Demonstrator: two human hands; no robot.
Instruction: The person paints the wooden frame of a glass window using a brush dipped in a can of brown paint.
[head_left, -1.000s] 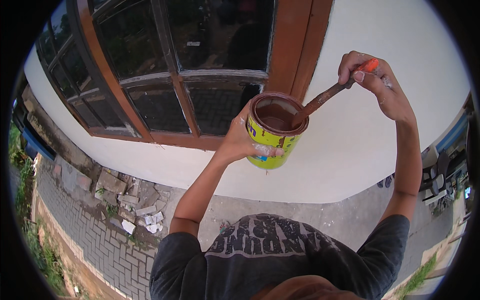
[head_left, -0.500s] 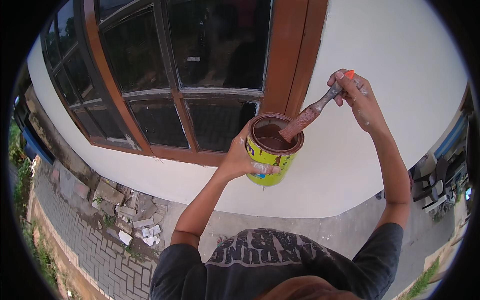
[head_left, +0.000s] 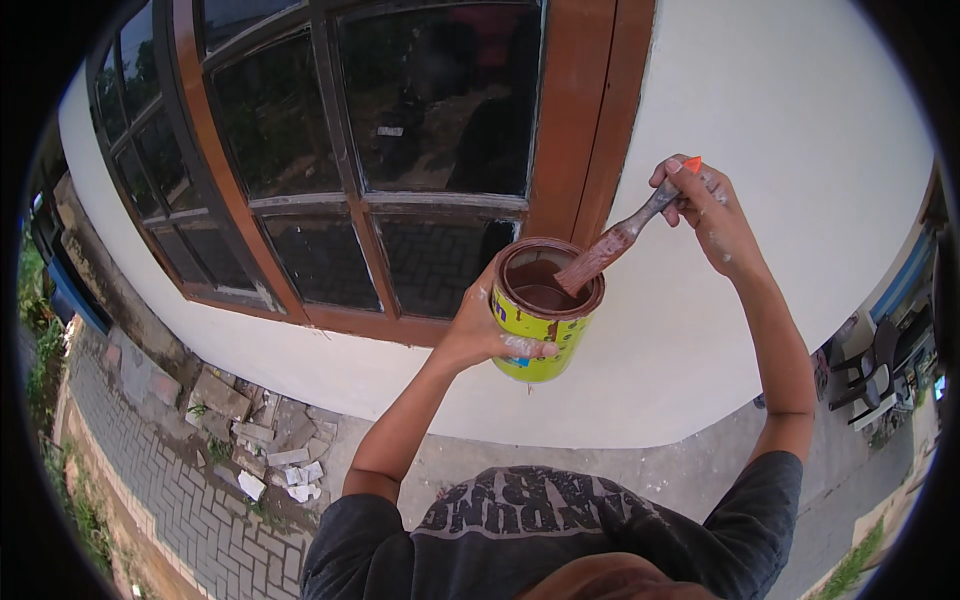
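My left hand [head_left: 487, 325] is wrapped round a yellow-green paint can [head_left: 545, 345], its white-smeared thumb across the front. Brown paint [head_left: 538, 291] lies inside the can, and brown drips mark the rim and side. My right hand [head_left: 705, 210] grips the handle of a paintbrush [head_left: 628, 226] by its orange-tipped end. The brush slants down to the left, and its brown-coated bristles reach into the can's mouth near the right inner rim. Whether the bristle tips touch the paint, I cannot tell. Pale smears speckle my right fingers.
A brown-framed window [head_left: 560, 130] with dark panes stands just behind the can. White wall [head_left: 760, 110] surrounds it. Broken slabs and rubble [head_left: 270, 440] lie at lower left beside grey paving [head_left: 200, 510]. Dark chairs [head_left: 870, 365] stand at far right.
The brush and my right hand have come slightly lower in the view, with the bristles a little further into the can. The can and window also appear slightly lower.
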